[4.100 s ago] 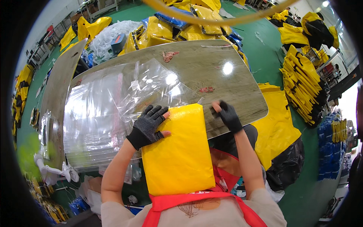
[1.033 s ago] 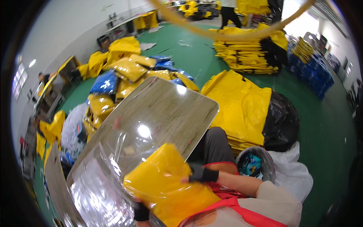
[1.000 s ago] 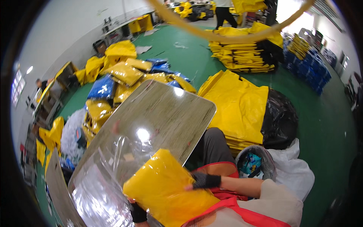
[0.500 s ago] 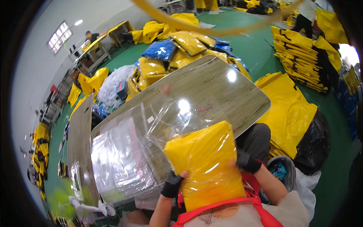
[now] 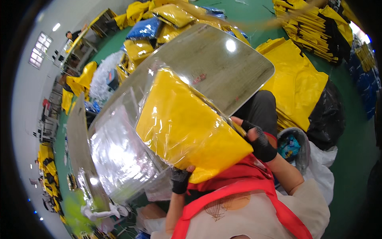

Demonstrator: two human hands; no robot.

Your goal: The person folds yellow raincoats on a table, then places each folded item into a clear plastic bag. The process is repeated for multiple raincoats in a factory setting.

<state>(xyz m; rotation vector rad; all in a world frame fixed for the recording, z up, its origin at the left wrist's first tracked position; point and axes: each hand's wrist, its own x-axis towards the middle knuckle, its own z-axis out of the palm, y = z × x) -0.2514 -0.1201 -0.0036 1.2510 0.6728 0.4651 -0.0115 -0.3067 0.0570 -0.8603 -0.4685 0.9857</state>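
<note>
A folded yellow sheet-like item (image 5: 187, 123) sits in a clear plastic bag (image 5: 165, 73), tilted over the near edge of the wood-patterned table (image 5: 211, 47). At its near lower edge, my left hand (image 5: 182, 179), in a black fingerless glove, is closed with the thumb on top of the yellow item. My right hand (image 5: 258, 141), gloved alike, holds its right edge, thumb and fingers around the side. The fingertips under the package are hidden. Beside it on the table's left part lies a stack of clear plastic bags (image 5: 119, 147).
Beyond the table lie bagged yellow packages (image 5: 174, 15) and a blue package (image 5: 144, 28). To the right are folded yellow sheets (image 5: 292, 79), a black bag (image 5: 328, 105) and a bin (image 5: 306, 153). A fan (image 5: 99, 213) stands at lower left. Another person (image 5: 71, 36) sits far off.
The yellow package has moved away from my chest toward the table and turned, its far corner now pointing up-left. My right hand has shifted up along its right edge. The view has tipped downward.
</note>
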